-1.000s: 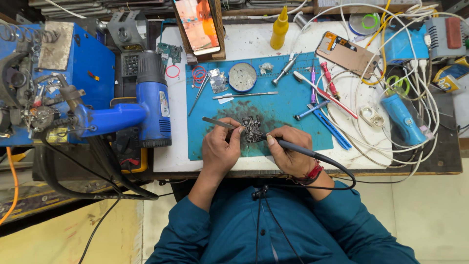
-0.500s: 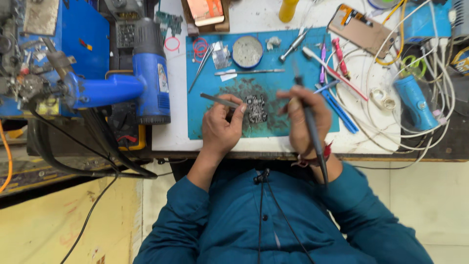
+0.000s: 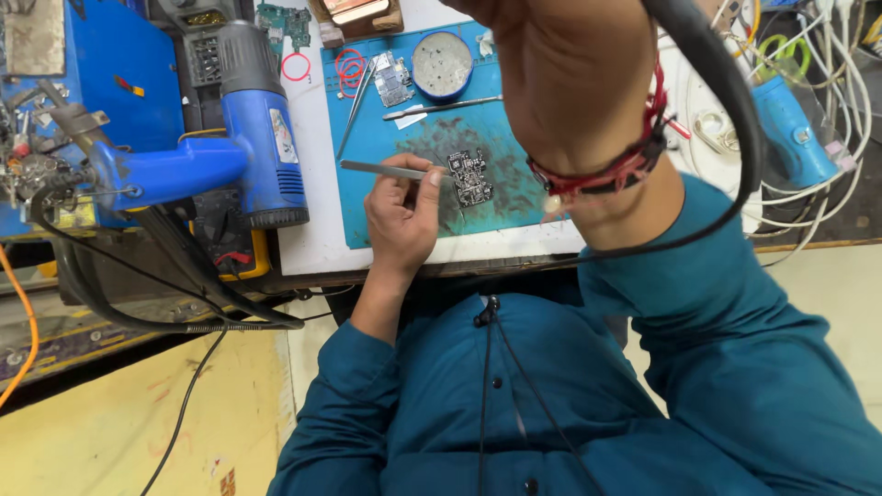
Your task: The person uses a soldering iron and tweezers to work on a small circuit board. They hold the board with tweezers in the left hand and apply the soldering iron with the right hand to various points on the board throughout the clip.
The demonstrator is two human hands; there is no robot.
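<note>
Left hand (image 3: 401, 216) pinches tweezers (image 3: 386, 169) beside the circuit board (image 3: 470, 176); right hand's (image 3: 551, 55) grip seems hidden.

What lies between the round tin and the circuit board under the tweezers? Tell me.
In the head view, a slim metal tool lies crosswise on the blue mat between the round tin and the circuit board. The left hand holds tweezers.
</note>
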